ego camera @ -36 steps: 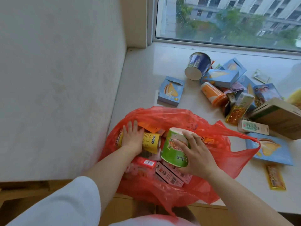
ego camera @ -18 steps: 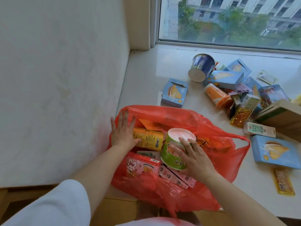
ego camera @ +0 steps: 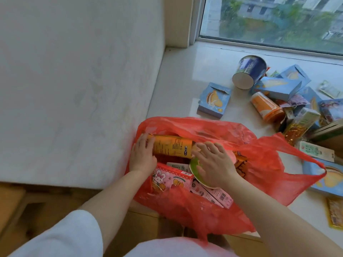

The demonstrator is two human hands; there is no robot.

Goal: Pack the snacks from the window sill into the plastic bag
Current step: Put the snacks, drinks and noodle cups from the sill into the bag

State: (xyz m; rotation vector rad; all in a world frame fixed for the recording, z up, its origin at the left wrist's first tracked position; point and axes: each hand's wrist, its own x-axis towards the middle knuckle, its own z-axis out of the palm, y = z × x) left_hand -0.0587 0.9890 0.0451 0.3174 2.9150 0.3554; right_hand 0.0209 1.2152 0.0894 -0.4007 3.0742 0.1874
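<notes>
Both hands work inside the red bag. Left hand curls its fingers around the left end of an orange can lying on its side; the can's end is hidden behind them. Just right of that grip, the right hand lies spread and flat over a green cup, pressing on it without closing, and covers most of it. Below the hands sit a pink box and pink packets, partly veiled by bag film. Beyond the hands, on the pale sill, lie a blue box, a blue tub and an orange cup. Further right, more snacks run off the frame. A white wall stands left of the grip.
</notes>
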